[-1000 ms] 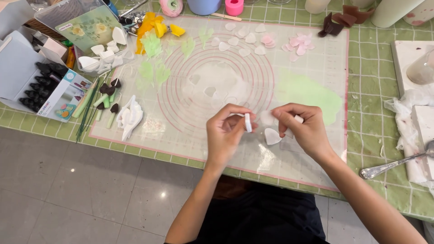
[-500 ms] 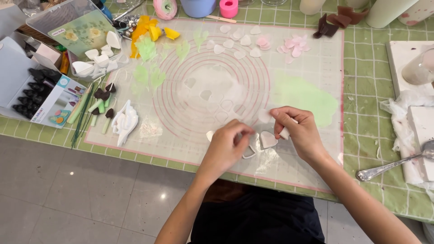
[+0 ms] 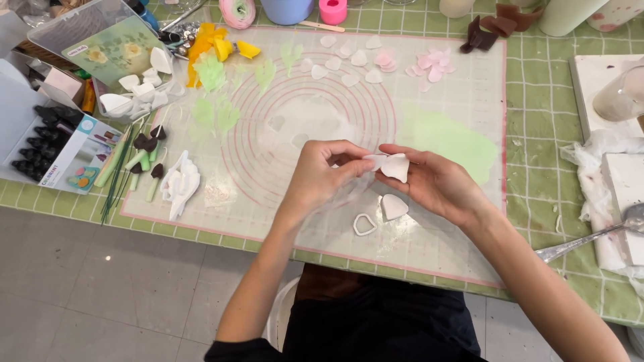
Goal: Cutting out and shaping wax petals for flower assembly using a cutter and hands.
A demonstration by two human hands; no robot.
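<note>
At the centre of the frame, the left hand (image 3: 320, 175) and right hand (image 3: 429, 182) together pinch a thin white petal-shaped paste piece (image 3: 391, 165) just above the translucent silicone mat with pink rings (image 3: 469, 80). Below it on the mat lie a white heart-shaped cutter (image 3: 364, 224) and another white cut petal (image 3: 393, 206). At upper left, a clear plastic box (image 3: 87, 27) holds a flower-printed card; an open white tray (image 3: 47, 144) beside it holds black-capped bottles.
</note>
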